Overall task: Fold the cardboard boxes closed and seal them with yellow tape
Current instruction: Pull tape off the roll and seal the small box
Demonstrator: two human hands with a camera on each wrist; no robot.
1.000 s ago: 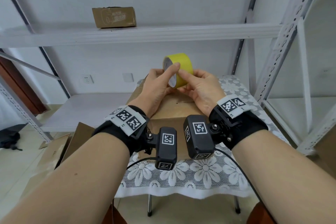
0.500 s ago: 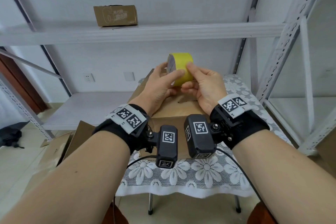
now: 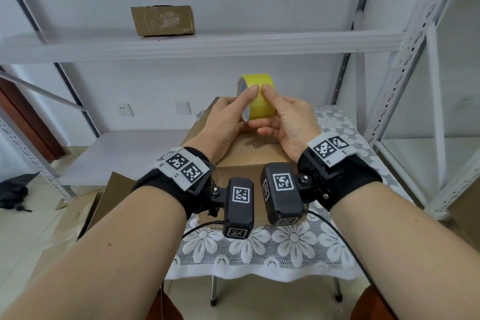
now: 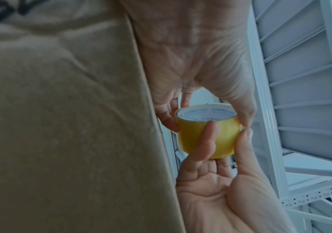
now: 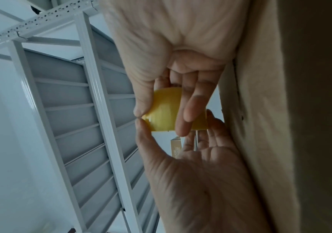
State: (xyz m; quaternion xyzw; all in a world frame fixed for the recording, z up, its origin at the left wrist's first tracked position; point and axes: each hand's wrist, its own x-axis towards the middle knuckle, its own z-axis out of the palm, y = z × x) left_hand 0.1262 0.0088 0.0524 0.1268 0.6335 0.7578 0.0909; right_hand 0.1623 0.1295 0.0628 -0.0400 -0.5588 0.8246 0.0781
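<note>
Thumbs now meet atop tape roll point(image 3: 259, 97); both hands' fingers grip it.

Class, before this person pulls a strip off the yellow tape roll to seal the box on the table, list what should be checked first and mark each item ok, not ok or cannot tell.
1. Tape roll held firmly: ok. The left hand and right hand both grip it, thumbs meeting on its yellow face.
2. Loose tape end found: cannot tell; no free end shows in any view.
3. Cardboard box within reach: ok, it sits just below the hands.
4. Box flaps folded shut: cannot tell; the hands and wrist cameras cover much of its top.
5. Box steady on the table: ok, it rests on the lace cloth.
</note>
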